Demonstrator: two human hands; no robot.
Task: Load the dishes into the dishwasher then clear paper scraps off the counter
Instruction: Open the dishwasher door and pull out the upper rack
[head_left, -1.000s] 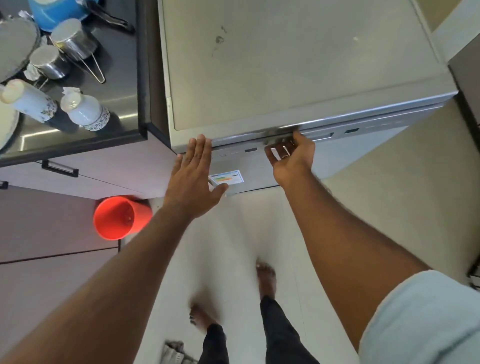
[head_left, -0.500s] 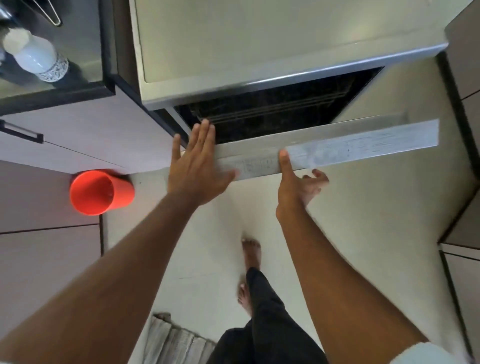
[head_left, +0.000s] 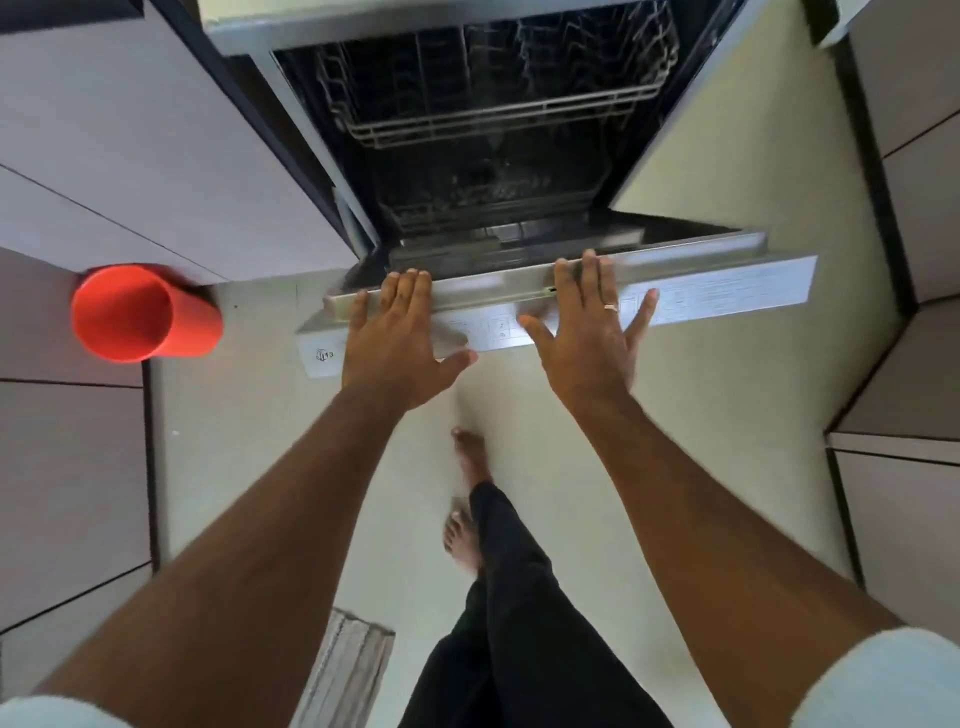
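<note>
red bin (head_left: 140, 314) on floor by cabinets, far left | left hand (head_left: 397, 332) flat, fingers straight, on door edge | dishwasher door (head_left: 727, 288) silver, lowered, printed strip along top edge; dark interior, wire racks (head_left: 493, 114) | right hand (head_left: 589, 332) splayed flat, ringed, gripping nothing

one dishwasher (head_left: 519, 156) with its door (head_left: 727, 283) dropped open, two wire racks inside, two hands on the door's top edge, one red bin (head_left: 140, 313), one striped mat (head_left: 348, 670), two bare feet.
</note>
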